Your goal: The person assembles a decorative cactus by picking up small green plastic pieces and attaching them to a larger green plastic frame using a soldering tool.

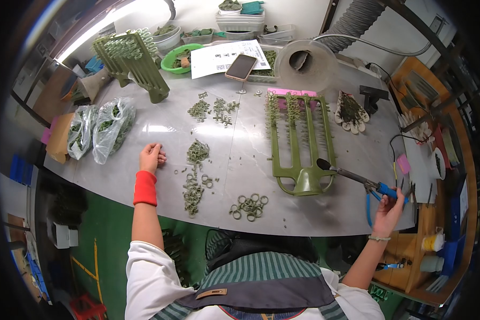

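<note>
Head view. Clock centred on the worktop (250,170), 12 pointing away from the wearer. Right hand (389,213), at 4 o'clock: grip closed around the handle of a blue-handled torch (352,176); palm side and part of the handle hidden by the fingers. Blue hose (368,210) loops below the handle, its far end not traceable. Dark nozzle (323,164) points to 10 o'clock from the hand, overlapping the lower right of an olive-green rack (295,146) at 3 o'clock; contact cannot be judged. Small rings crowd the rack's upper left bars, too dense to count.

Left hand (152,158), near 9 o'clock: fingers curled in, grip interior hidden; cannot tell whether anything is in it. Red wristband (145,188) just below.

Farther out: large loose rings (249,206) at 6; a heap of small green pieces (198,152) near 9, individual shapes hard to make out. Clear plastic bags (114,125) beyond the left hand, contents blurred by creases. Second rack (156,85) at 10, partly overlapping itself. Phone (241,67) at 12, on a paper sheet (210,58) which it partly covers. Stained glove (351,111) between 2 and 3.
</note>
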`<control>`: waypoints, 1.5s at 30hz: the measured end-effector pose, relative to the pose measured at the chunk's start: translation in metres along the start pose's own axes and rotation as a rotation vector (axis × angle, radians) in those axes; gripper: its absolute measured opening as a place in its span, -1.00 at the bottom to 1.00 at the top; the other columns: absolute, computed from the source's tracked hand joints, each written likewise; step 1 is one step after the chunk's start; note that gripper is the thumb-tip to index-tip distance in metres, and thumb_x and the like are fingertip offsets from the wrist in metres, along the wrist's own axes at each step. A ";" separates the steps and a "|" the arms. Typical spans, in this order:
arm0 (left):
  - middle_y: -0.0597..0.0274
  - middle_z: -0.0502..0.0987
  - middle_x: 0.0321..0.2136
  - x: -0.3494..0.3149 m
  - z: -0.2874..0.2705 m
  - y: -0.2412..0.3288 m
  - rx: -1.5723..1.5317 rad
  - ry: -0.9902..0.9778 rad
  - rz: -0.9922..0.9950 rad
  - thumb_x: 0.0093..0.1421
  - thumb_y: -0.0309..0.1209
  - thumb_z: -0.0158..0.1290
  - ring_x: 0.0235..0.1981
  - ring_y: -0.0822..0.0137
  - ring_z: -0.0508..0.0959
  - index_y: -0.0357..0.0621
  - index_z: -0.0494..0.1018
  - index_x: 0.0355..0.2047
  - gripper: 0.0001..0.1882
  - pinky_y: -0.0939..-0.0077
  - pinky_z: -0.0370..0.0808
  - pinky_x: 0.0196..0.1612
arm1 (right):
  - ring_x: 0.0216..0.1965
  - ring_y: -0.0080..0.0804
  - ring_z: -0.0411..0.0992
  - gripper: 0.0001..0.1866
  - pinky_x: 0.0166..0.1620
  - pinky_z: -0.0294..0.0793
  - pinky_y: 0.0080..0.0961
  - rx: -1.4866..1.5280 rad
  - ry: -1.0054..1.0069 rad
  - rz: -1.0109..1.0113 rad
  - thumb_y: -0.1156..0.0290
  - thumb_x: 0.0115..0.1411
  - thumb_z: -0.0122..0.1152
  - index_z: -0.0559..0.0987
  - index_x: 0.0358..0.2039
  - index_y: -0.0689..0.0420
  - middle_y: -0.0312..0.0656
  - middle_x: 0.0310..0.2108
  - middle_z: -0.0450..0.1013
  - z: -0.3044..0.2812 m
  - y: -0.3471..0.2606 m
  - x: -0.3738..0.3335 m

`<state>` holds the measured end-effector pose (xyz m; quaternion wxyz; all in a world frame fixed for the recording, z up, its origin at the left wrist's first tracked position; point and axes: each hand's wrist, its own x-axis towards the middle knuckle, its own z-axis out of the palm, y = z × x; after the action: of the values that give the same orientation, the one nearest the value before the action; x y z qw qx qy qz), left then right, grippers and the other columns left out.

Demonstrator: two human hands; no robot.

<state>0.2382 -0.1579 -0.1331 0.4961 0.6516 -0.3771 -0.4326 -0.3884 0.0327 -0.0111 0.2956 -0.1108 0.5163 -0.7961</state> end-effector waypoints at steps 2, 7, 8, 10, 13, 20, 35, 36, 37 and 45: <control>0.20 0.50 -0.56 -0.001 0.005 0.002 -0.001 -0.001 0.002 0.25 -0.37 -0.02 -0.67 0.49 0.47 -0.30 0.42 -0.25 -0.79 0.70 0.38 -0.63 | -0.56 -0.68 0.43 -0.74 -0.52 0.48 -0.82 -0.001 0.007 -0.004 0.26 0.16 0.19 0.52 -0.32 0.22 -0.29 -0.49 0.47 -0.003 -0.001 0.002; 0.19 0.50 -0.56 0.000 0.009 0.001 -0.004 0.003 0.004 0.26 -0.38 -0.02 -0.67 0.49 0.47 -0.32 0.42 -0.25 -0.79 0.70 0.38 -0.63 | -0.57 -0.69 0.42 -0.74 -0.52 0.47 -0.83 0.005 0.002 -0.011 0.26 0.16 0.18 0.52 -0.32 0.22 -0.30 -0.48 0.47 -0.006 -0.001 0.005; 0.18 0.49 -0.57 -0.001 0.008 -0.001 -0.013 0.005 0.006 0.25 -0.38 -0.01 -0.68 0.49 0.46 -0.31 0.42 -0.26 -0.79 0.69 0.37 -0.64 | -0.57 -0.68 0.41 -0.74 -0.51 0.48 -0.82 0.006 0.015 -0.009 0.26 0.16 0.18 0.52 -0.31 0.22 -0.31 -0.48 0.47 -0.004 -0.002 0.005; 0.18 0.49 -0.57 -0.001 -0.005 -0.004 -0.018 0.041 0.015 0.25 -0.38 -0.01 -0.68 0.49 0.46 -0.31 0.42 -0.26 -0.80 0.69 0.36 -0.64 | -0.57 -0.68 0.40 -0.74 -0.50 0.48 -0.81 0.016 0.001 0.013 0.26 0.16 0.18 0.52 -0.30 0.22 -0.32 -0.48 0.47 0.003 0.004 0.004; 0.17 0.46 -0.62 0.001 -0.010 -0.010 -0.043 0.040 0.000 0.22 -0.38 0.02 -0.70 0.47 0.43 -0.30 0.41 -0.27 -0.80 0.60 0.36 -0.67 | -0.47 -0.69 0.39 -0.72 -0.40 0.47 -0.79 -0.066 -0.004 -0.064 0.23 0.17 0.16 0.53 -0.26 0.19 -0.30 -0.39 0.46 -0.010 0.014 0.008; 0.08 0.52 -0.58 -0.003 0.006 0.002 -0.088 0.034 0.031 0.22 -0.40 0.00 -0.68 0.37 0.51 -0.36 0.41 -0.25 -0.78 0.54 0.46 -0.64 | -0.51 -0.70 0.39 -0.70 -0.42 0.45 -0.82 -0.086 0.127 -0.042 0.18 0.15 0.20 0.55 -0.28 0.16 -0.34 -0.46 0.43 -0.016 0.007 0.004; 0.17 0.55 -0.53 -0.016 0.098 0.053 0.442 0.028 0.573 0.17 -0.41 0.05 -0.51 0.42 0.53 -0.27 0.51 -0.33 -0.83 0.51 0.47 -0.38 | -0.53 -0.71 0.42 -0.75 -0.47 0.47 -0.85 0.011 0.009 -0.022 0.23 0.14 0.22 0.52 -0.30 0.15 -0.33 -0.39 0.46 -0.014 -0.001 0.006; 0.16 0.55 -0.52 -0.015 0.114 0.059 0.434 -0.032 0.670 0.16 -0.42 0.05 -0.48 0.41 0.53 -0.29 0.51 -0.35 -0.84 0.52 0.48 -0.35 | -0.55 -0.71 0.42 -0.75 -0.48 0.47 -0.85 0.015 -0.002 -0.014 0.24 0.14 0.22 0.52 -0.31 0.15 -0.32 -0.40 0.47 -0.014 -0.002 0.007; 0.13 0.57 -0.46 -0.011 0.130 0.062 0.432 -0.106 0.662 0.14 -0.44 0.07 -0.46 0.33 0.56 -0.28 0.52 -0.34 -0.85 0.50 0.49 -0.32 | -0.55 -0.71 0.42 -0.75 -0.48 0.47 -0.85 0.012 0.018 -0.022 0.24 0.14 0.22 0.52 -0.31 0.15 -0.32 -0.40 0.47 -0.014 -0.004 0.008; 0.12 0.51 -0.34 0.024 0.227 0.070 0.852 -0.061 0.956 -0.02 -0.37 0.18 -0.22 0.04 0.47 -0.14 0.44 -0.27 -0.71 0.19 0.39 -0.11 | -0.59 -0.71 0.42 -0.78 -0.55 0.44 -0.87 0.029 0.027 -0.026 0.24 0.15 0.20 0.51 -0.35 0.15 -0.33 -0.48 0.47 0.000 -0.008 0.007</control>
<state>0.0290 -0.2680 -0.0997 0.3207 0.5389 -0.7789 0.0060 -0.3971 0.0314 -0.0049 0.2797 -0.1023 0.5073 -0.8087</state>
